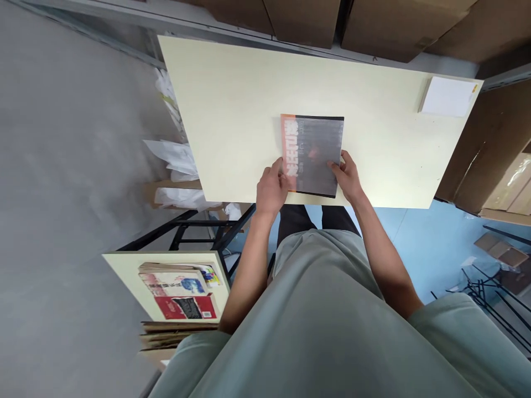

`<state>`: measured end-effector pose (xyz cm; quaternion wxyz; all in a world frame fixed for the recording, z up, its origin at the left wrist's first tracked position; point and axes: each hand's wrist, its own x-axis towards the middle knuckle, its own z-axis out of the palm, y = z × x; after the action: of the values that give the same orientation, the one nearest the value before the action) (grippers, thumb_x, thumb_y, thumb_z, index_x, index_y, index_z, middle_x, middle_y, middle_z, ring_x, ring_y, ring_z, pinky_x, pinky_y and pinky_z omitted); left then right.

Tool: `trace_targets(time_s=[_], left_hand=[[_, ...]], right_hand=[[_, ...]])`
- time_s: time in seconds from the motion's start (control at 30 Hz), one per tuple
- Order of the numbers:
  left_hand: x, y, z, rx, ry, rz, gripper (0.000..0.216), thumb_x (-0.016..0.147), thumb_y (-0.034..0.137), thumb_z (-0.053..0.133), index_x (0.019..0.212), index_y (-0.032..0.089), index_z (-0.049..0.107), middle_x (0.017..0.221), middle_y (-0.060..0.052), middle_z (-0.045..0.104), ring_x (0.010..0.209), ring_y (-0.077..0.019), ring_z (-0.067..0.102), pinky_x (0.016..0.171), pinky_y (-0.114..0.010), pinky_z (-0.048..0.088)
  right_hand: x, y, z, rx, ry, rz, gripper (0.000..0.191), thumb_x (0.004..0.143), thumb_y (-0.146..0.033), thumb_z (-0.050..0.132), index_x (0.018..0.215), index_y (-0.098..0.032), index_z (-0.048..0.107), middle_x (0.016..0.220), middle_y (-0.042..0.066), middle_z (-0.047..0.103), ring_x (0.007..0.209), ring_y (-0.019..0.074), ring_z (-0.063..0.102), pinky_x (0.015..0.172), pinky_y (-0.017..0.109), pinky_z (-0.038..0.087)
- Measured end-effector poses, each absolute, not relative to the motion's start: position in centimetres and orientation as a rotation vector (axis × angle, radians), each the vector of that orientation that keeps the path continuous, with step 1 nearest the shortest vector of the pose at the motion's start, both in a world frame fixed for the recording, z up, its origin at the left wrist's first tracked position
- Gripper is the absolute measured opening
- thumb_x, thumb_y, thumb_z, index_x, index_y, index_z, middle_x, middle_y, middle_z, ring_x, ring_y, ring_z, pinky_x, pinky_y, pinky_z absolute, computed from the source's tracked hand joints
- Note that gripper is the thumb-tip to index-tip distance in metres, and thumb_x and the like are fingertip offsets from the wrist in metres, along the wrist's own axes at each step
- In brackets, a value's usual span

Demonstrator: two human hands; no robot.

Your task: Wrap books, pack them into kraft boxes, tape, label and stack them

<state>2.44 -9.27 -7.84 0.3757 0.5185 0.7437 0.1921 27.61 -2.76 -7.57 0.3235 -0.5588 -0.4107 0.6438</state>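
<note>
A book [314,152] lies near the front edge of the pale table [232,110]. Its cover is dark grey with an orange strip and large white characters down the left side, under what looks like a hazy translucent layer. My left hand [271,188] grips its lower left edge, the fingers curled at the spine side. On the opposite side, my right hand [347,176] pinches the right edge, with the thumb on top of the cover. Some fingertips of both hands are hidden.
A white stack [448,97] sits at the table's far right corner. Cardboard boxes [307,22] line the shelf behind. To my lower left, a smaller table [128,265] bears several books [182,287]. White crumpled wrapping [174,157] is left of the table; a large carton [485,138] stands right.
</note>
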Motion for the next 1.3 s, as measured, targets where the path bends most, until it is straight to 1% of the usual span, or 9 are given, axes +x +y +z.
trace_targets(time_s=[0.17, 0.3, 0.4, 0.47, 0.63, 0.8, 1.03, 1.17, 1.3], left_hand=[[3.5, -6.9, -8.7, 1.104, 1.854, 0.824, 0.029, 0.109, 0.024, 0.064, 0.132, 0.019, 0.08, 0.119, -0.011, 0.08, 0.1, -0.0214, 0.078, 0.1, -0.035, 0.065], [5.4, -5.0, -8.9, 0.893, 1.781, 0.993, 0.016, 0.107, 0.022, 0.065, 0.114, 0.019, 0.079, 0.096, -0.004, 0.078, 0.084, -0.0167, 0.074, 0.087, -0.029, 0.064], [6.8, -4.5, -8.4, 0.83, 1.84, 1.125, 0.005, 0.105, 0.022, 0.073, 0.108, 0.02, 0.076, 0.099, -0.004, 0.079, 0.088, -0.0161, 0.075, 0.085, -0.027, 0.063], [7.4, -4.6, -7.9, 0.778, 1.827, 1.186, 0.008, 0.105, 0.028, 0.076, 0.109, 0.021, 0.075, 0.099, -0.004, 0.08, 0.09, -0.0169, 0.076, 0.085, -0.028, 0.063], [8.0, -5.2, -6.2, 0.649, 1.603, 1.186, 0.039, 0.101, 0.057, 0.085, 0.115, 0.021, 0.079, 0.097, -0.006, 0.082, 0.096, -0.0228, 0.08, 0.087, -0.034, 0.066], [8.3, -5.6, -5.4, 0.626, 1.422, 1.129, 0.057, 0.086, 0.062, 0.098, 0.121, 0.021, 0.081, 0.111, -0.01, 0.088, 0.112, -0.029, 0.083, 0.102, -0.044, 0.068], [8.4, -5.7, -7.6, 0.622, 1.527, 1.035, 0.043, 0.093, 0.059, 0.089, 0.111, 0.02, 0.085, 0.101, -0.008, 0.086, 0.099, -0.0253, 0.079, 0.09, -0.037, 0.066], [8.1, -5.6, -7.2, 0.713, 1.563, 1.03, 0.045, 0.103, 0.067, 0.078, 0.109, 0.022, 0.081, 0.111, -0.008, 0.084, 0.108, -0.0239, 0.078, 0.099, -0.035, 0.064], [7.5, -5.5, -5.7, 0.636, 1.386, 1.001, 0.056, 0.109, 0.077, 0.063, 0.107, 0.024, 0.079, 0.113, -0.009, 0.083, 0.122, -0.0288, 0.08, 0.107, -0.042, 0.066]], right_hand=[[28.3, -3.0, -6.1, -1.423, -1.122, 1.665, 0.055, 0.099, -0.073, 0.082, 0.129, -0.032, 0.063, 0.104, 0.001, 0.079, 0.091, 0.0244, 0.075, 0.085, 0.046, 0.069], [29.4, -3.4, -3.9, -1.375, -1.123, 1.674, 0.055, 0.1, -0.072, 0.082, 0.132, -0.032, 0.062, 0.108, 0.002, 0.081, 0.095, 0.0245, 0.078, 0.088, 0.047, 0.071], [30.4, -3.5, -2.0, -1.361, -1.097, 1.692, 0.056, 0.1, -0.072, 0.083, 0.134, -0.033, 0.062, 0.112, 0.003, 0.082, 0.103, 0.0264, 0.081, 0.09, 0.048, 0.073], [31.1, -3.5, -0.9, -1.359, -1.071, 1.699, 0.058, 0.099, -0.072, 0.084, 0.135, -0.033, 0.062, 0.116, 0.003, 0.082, 0.11, 0.0283, 0.082, 0.093, 0.05, 0.074], [32.5, -3.5, -0.1, -1.365, -1.023, 1.714, 0.058, 0.099, -0.072, 0.084, 0.137, -0.033, 0.062, 0.121, 0.004, 0.083, 0.122, 0.0313, 0.082, 0.097, 0.051, 0.075], [33.0, -3.3, -2.9, -1.435, -0.997, 1.688, 0.059, 0.098, -0.073, 0.083, 0.136, -0.032, 0.063, 0.128, 0.007, 0.084, 0.129, 0.0334, 0.079, 0.104, 0.054, 0.073], [32.5, -2.8, -5.0, -1.557, -0.913, 1.722, 0.061, 0.091, -0.072, 0.088, 0.131, -0.032, 0.066, 0.132, 0.006, 0.085, 0.136, 0.0337, 0.077, 0.118, 0.058, 0.067], [32.1, -2.9, -3.4, -1.539, -0.853, 1.751, 0.06, 0.089, -0.067, 0.092, 0.131, -0.032, 0.067, 0.132, 0.005, 0.084, 0.131, 0.0324, 0.079, 0.113, 0.055, 0.069], [31.7, -2.7, -1.9, -1.516, -0.838, 1.725, 0.06, 0.087, -0.065, 0.094, 0.13, -0.033, 0.068, 0.131, 0.003, 0.084, 0.128, 0.0309, 0.079, 0.108, 0.051, 0.071]])
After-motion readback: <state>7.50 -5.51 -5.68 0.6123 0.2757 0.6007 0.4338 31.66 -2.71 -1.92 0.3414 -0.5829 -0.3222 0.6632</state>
